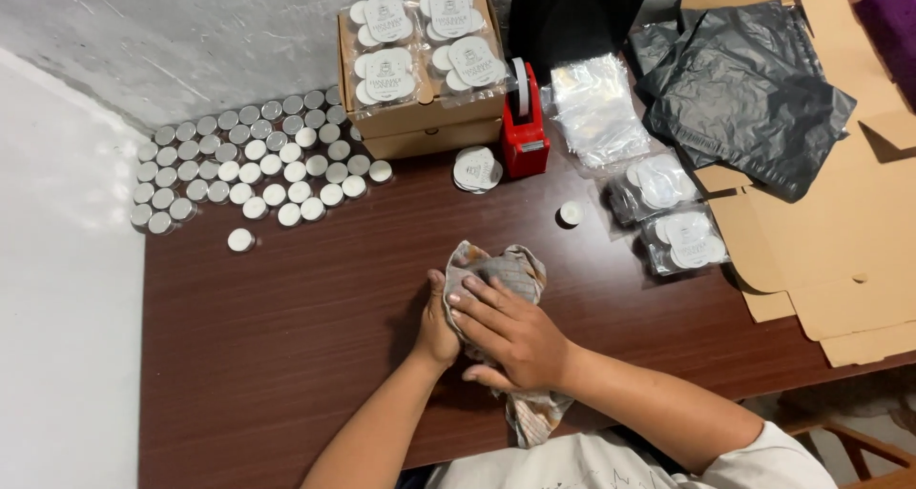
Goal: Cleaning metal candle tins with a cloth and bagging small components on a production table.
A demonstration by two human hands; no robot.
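A crumpled grey-and-tan cloth (503, 266) lies at the middle of the dark wooden table (286, 336). My right hand (510, 332) rests on top of the cloth, fingers spread over it. Partly hidden beneath the right hand, my left hand (437, 325) grips the cloth from its left side. Whether anything is wrapped inside the cloth cannot be seen. The cloth's lower end (534, 415) hangs toward my body under the right forearm.
Several small round silver tins (248, 160) stand in rows at the table's back left, one tin (240, 240) apart. A cardboard box (420, 117) holds bagged tins. A red tape dispenser (524, 131), clear bags (596, 107), black bags (744, 88) and flat cardboard (840, 250) lie right.
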